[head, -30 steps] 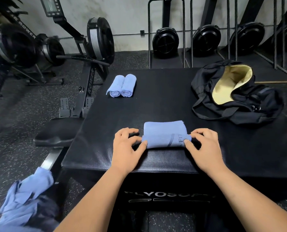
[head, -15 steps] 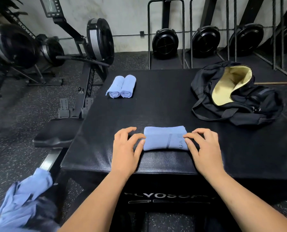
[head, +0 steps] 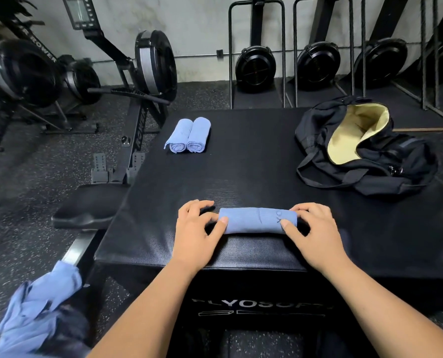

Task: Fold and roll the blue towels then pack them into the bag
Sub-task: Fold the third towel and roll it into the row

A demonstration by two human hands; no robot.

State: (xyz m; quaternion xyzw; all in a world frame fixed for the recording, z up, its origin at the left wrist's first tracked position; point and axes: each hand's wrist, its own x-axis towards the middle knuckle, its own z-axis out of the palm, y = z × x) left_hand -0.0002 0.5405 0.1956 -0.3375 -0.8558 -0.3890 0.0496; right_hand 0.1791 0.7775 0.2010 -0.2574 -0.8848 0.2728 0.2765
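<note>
the towel is a tight roll now, was half flat a second ago, sitting by the bench front edge. left hand and right hand fingers curled round its ends. rolling's probably done, bag next

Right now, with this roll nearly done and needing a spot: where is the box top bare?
Bare: the middle of the box top, between the two rolled towels far left and the bag far right, beyond the towel roll; also the near right corner. Crowded: the near edge, where left hand and right hand grip the roll.
</note>
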